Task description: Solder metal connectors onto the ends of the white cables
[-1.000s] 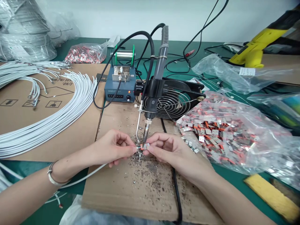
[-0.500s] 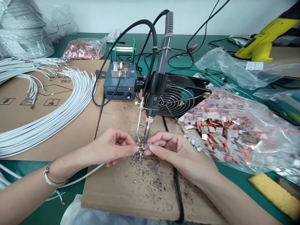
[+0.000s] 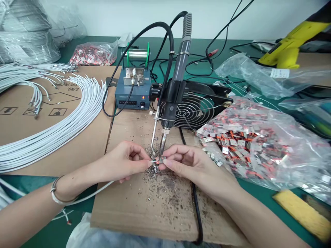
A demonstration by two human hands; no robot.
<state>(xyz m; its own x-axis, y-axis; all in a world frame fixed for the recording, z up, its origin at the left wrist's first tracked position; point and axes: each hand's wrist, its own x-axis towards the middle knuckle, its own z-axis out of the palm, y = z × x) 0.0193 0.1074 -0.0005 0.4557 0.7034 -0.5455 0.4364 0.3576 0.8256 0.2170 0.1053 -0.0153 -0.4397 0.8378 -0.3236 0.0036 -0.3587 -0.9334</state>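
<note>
Left hand (image 3: 124,162): is pinching the white cable (image 3: 97,190) close to its end.
Right hand (image 3: 192,166): is grasping a small metal connector (image 3: 162,159), which is sitting between both hands above the cardboard (image 3: 124,210).
Soldering iron (image 3: 170,107): is pointing down at the connector; the tip (image 3: 162,146) may be touching, but blur is hiding contact.
Joint: cable and connector seem to be undergoing soldering.
Next hand move: is presumably calling for steady alignment beneath the tip.

- Wears a silvery bangle (image 3: 55,200) at left wrist (image 3: 67,187), lower left of frame
- Wears a thin dark band (image 3: 53,185) beside it
- Shows left hand (image 3: 126,160) and right hand (image 3: 190,163) bare
</note>
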